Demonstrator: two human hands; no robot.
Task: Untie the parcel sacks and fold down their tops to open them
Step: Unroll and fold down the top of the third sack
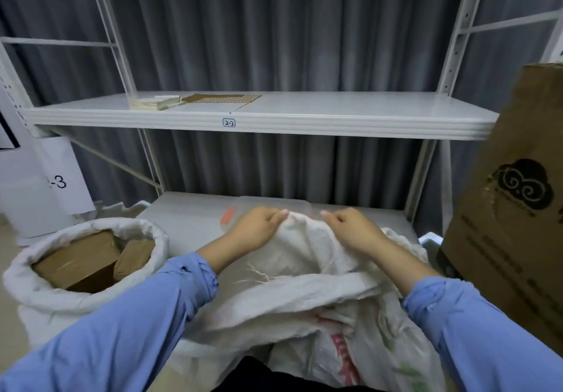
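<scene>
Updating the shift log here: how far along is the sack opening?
Done: the left sack stands open, top rolled down, brown parcels showing. In hand: left hand and right hand pinch the upper edge of the middle sack, which looks untied, loose string hanging. Left: folding that top down.

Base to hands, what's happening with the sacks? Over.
Left hand and right hand grip the top edge of the near sack. Left sack already open, top folded down, brown parcels showing. Tall cardboard box close on the right.
</scene>
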